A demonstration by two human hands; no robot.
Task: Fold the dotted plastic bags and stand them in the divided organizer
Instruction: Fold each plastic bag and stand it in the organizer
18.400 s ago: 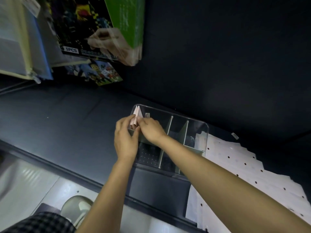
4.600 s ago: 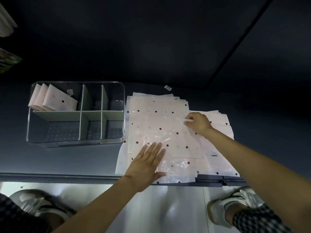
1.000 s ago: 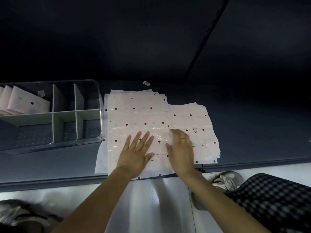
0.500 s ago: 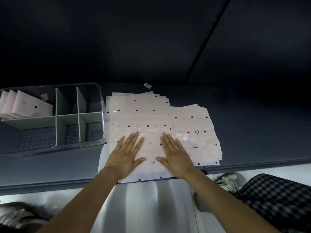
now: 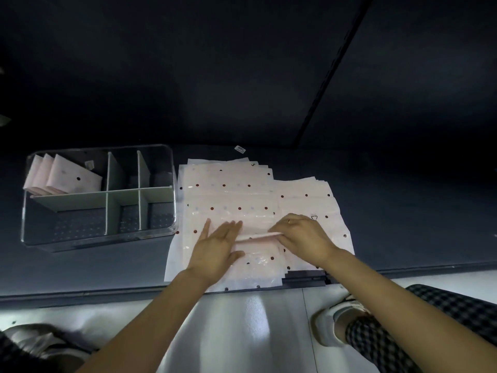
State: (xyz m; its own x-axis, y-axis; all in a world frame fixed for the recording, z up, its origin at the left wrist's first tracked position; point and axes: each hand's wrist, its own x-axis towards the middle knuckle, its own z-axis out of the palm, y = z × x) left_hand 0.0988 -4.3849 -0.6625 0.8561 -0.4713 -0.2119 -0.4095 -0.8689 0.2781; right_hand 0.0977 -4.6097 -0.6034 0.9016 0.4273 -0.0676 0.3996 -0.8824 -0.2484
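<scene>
A stack of pale pink dotted plastic bags [image 5: 228, 189] lies flat on the dark shelf, right of the clear divided organizer [image 5: 172, 168]. Three folded bags [image 5: 67, 176] stand in the organizer's back left compartment. The top bag [image 5: 255, 238] has a raised fold running between my hands. My left hand [image 5: 215, 249] presses flat on its left part with straight fingers. My right hand [image 5: 304, 238] pinches the lifted fold edge at its right end; a ring shows on one finger.
A second, offset pile of dotted bags [image 5: 309, 197] lies under and right of the main stack. A small white label [image 5: 240, 149] sits behind the bags. The shelf's front edge [image 5: 80, 294] runs below; my shoes [image 5: 333, 319] stand on the grey floor.
Half a second ago both hands lay flat on the top bag. Now my right hand has curled and lifted a fold edge, and my left hand has shifted slightly right.
</scene>
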